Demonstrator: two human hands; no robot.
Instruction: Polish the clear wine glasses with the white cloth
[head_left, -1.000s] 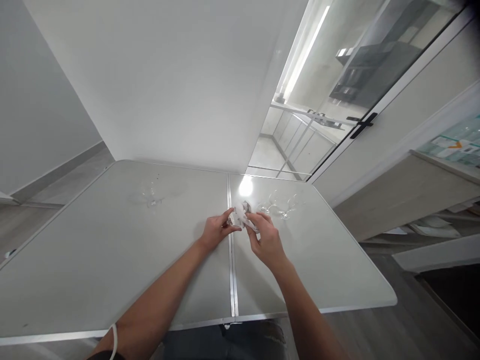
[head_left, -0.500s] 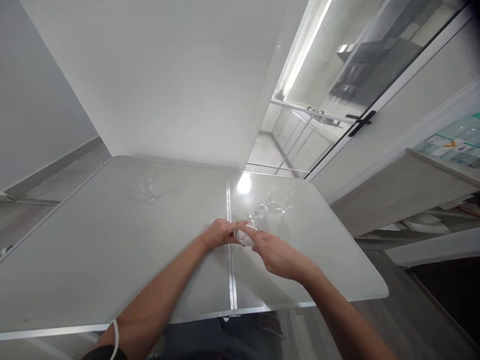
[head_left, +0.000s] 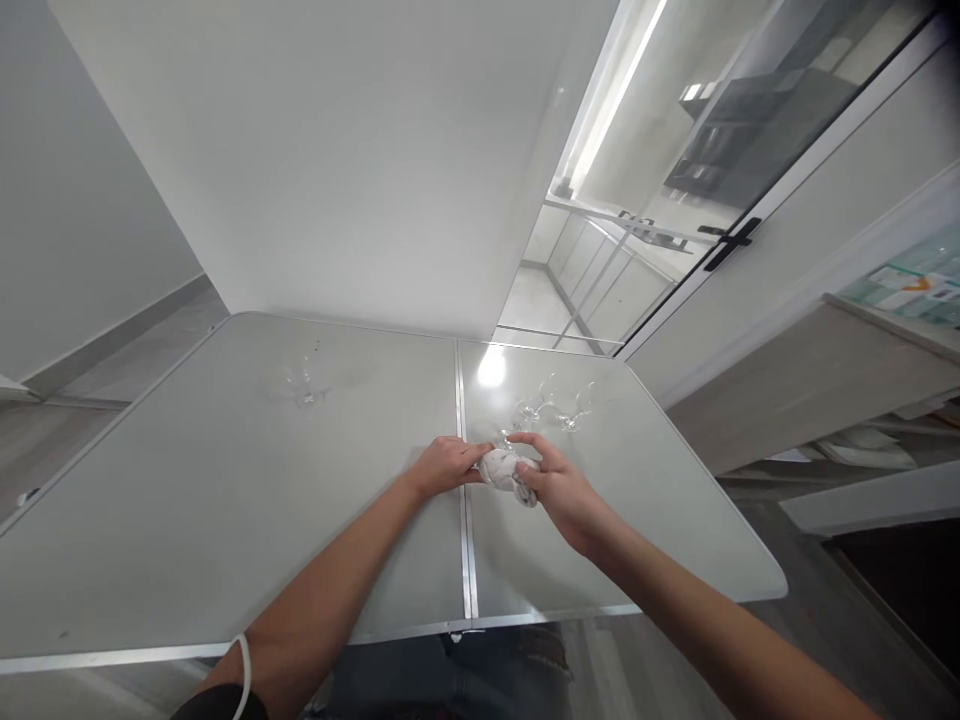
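Observation:
My left hand (head_left: pixel 445 466) grips a clear glass near the table's middle seam, its fingers curled around the side. Most of that glass is hidden by the hands and by a crumpled white cloth (head_left: pixel 501 468), which looks bunched in and over its mouth. My right hand (head_left: pixel 561 492) pinches the cloth between thumb and fingers, with its index finger stretched forward. Whether the cloth is fabric or paper I cannot tell. Just beyond the hands, clear stemmed glasses (head_left: pixel 568 420) rest on the table, close together.
The grey folding table (head_left: pixel 360 420) has a metal seam down its middle. Another clear glass (head_left: pixel 307 395) is at the far left. A white wall panel (head_left: pixel 322 160) rises behind the table. To the right are a glass door with a black handle (head_left: pixel 731 243) and a shelf (head_left: pixel 825 370).
My right hand has shifted slightly right and lifted its index finger. More of the white cloth now shows outside the glass. My left hand keeps its grip.

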